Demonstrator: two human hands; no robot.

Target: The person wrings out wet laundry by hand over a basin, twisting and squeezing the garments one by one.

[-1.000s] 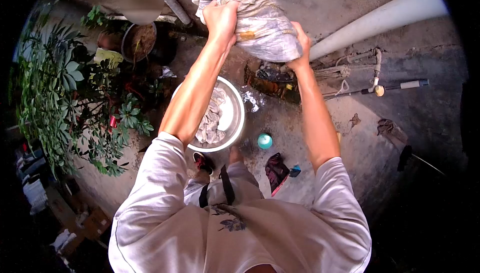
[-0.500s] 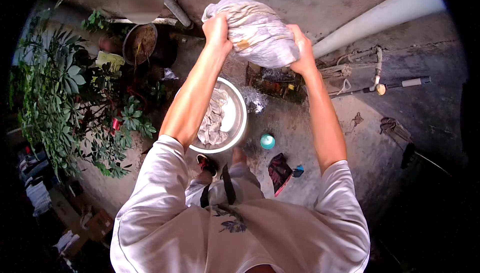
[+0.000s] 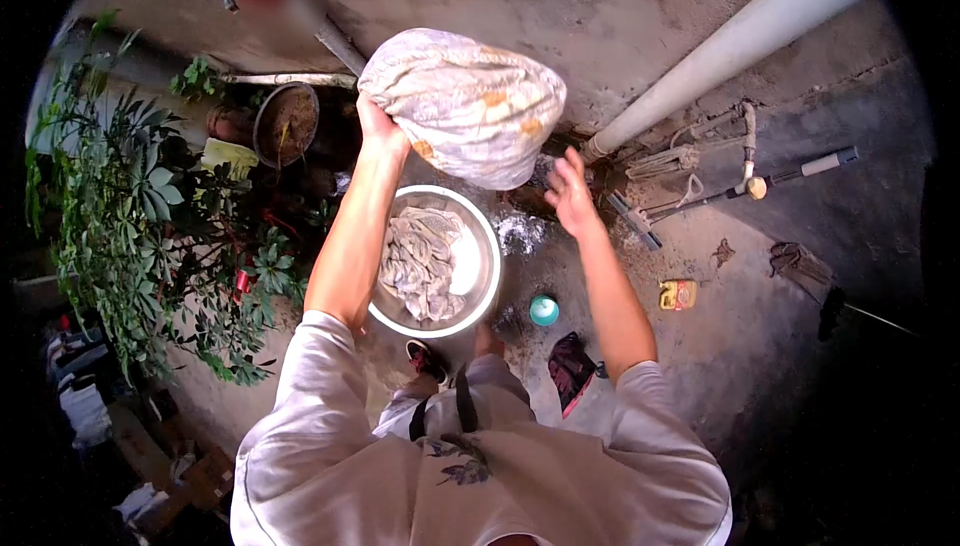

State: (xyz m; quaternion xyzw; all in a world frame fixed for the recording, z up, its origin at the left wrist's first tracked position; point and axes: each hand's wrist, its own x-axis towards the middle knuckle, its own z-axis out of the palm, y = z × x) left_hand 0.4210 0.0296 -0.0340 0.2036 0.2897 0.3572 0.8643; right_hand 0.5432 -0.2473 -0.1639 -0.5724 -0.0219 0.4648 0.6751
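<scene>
A rough, stained grey-brown wall (image 3: 620,6) spans the top; a thick pale pipe (image 3: 735,51) slants up across it from near the floor; the floor (image 3: 715,346) is bare and grey, with dark, uneven blotches; leafy green plants (image 3: 150,186) crowd the left, beside a round pot (image 3: 286,126) of soil; light falls mid-floor, while the right side sinks into deep shadow.

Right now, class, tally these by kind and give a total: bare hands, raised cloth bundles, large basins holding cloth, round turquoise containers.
Bare hands: 2
Raised cloth bundles: 1
Large basins holding cloth: 1
Round turquoise containers: 1
Total: 5
</scene>
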